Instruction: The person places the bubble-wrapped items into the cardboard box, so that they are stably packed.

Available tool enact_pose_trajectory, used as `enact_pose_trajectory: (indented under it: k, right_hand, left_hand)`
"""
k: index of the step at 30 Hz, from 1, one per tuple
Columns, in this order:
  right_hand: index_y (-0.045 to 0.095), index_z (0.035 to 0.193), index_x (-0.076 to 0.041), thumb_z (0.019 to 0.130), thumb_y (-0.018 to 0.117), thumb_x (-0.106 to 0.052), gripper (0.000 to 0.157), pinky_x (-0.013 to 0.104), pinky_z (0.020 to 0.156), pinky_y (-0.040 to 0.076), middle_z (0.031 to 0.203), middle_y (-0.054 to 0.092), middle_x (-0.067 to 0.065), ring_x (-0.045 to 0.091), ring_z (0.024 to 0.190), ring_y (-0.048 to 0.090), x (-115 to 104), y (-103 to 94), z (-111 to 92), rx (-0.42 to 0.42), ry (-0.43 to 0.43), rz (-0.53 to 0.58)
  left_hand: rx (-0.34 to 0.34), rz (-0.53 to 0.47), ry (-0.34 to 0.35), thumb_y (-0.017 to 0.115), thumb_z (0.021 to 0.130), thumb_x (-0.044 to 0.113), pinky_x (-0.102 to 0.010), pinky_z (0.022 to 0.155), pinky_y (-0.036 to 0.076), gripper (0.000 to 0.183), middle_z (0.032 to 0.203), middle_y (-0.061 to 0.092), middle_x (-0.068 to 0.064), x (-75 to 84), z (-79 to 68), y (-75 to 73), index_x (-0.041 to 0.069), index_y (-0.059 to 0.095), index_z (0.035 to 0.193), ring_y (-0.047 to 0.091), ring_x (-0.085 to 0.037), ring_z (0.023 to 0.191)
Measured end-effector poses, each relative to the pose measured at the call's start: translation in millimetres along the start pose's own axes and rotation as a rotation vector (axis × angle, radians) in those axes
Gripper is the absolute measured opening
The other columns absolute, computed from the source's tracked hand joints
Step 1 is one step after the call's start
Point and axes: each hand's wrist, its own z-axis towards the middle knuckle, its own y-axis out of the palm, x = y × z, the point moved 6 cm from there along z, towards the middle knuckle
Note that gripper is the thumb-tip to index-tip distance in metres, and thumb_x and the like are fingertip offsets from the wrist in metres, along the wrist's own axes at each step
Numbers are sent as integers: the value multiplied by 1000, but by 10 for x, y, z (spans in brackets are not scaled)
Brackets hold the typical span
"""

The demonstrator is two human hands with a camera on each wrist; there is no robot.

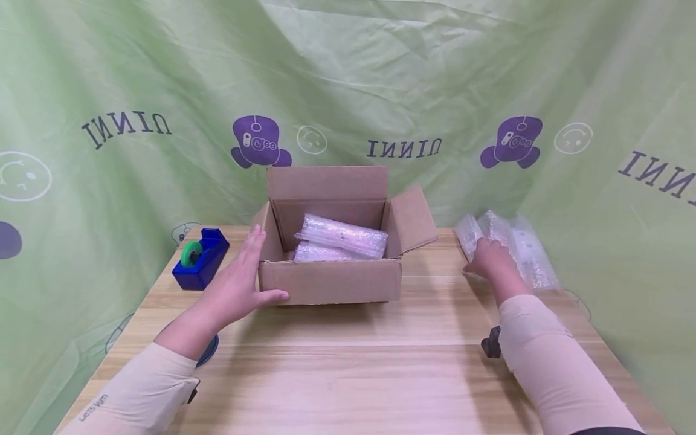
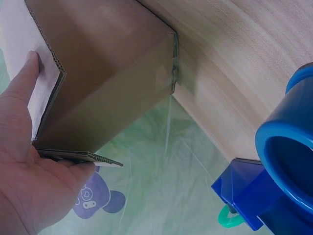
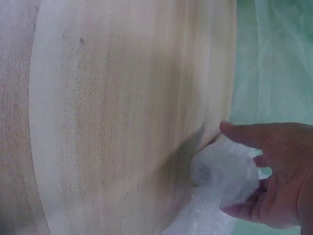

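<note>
An open cardboard box stands mid-table, holding several bubble-wrapped packs. My left hand rests at its left front corner, fingers straight along the left flap and thumb against the front flap. In the left wrist view, the thumb lies flat on the cardboard flap. At the right of the table, my right hand has its fingers bent around one of the bubble-wrapped packs lying together there. The right wrist view has thumb and fingers on either side of the clear bubble wrap.
A blue tape dispenser with a green roll sits left of the box. Under my left forearm is a blue round-rimmed object, cup-like in shape. A green printed curtain hangs along the table's back and sides.
</note>
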Motion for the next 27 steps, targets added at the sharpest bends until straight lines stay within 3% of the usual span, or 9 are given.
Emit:
enact_pose_trajectory:
  k: [4,9,14,21,27]
  right_hand:
    - [37,130,19,85,62,-8,58,73,98,34,126,34,53,68,115,35,20,-16,-5,32,5,8]
    - [26,141,17,94,40,-6,54,71,99,35,126,34,53,66,115,37,75,-24,14,36,20,30]
    - [27,144,11,92,43,-6,57,70,99,37,129,37,49,64,118,38,104,-60,20,39,7,52]
    - [41,128,10,83,50,-2,48,64,88,45,120,49,41,57,108,50,69,-185,-11,58,-25,82]
    - [43,132,8,79,49,-2,54,62,87,47,124,53,37,55,108,53,-11,-369,-48,90,-57,45]
  left_hand:
    - [-4,0,-2,79,72,60,-58,113,32,127,166,-7,-5,-2,0,1,14,-2,159,18,-38,149]
    - [-3,-4,-3,79,72,60,-57,113,33,127,166,-7,-5,6,-3,-5,14,-1,159,18,-38,149]
    - [2,-8,0,79,72,60,-58,113,31,127,166,-6,-7,10,-12,-13,12,0,159,17,-38,149]
    - [-7,-9,8,79,73,60,-59,114,29,127,166,-7,-7,7,-12,-6,11,-2,159,15,-38,150]
    - [-11,-6,9,78,73,60,-60,113,29,128,166,-7,-7,5,-3,-5,12,-3,159,16,-39,149]
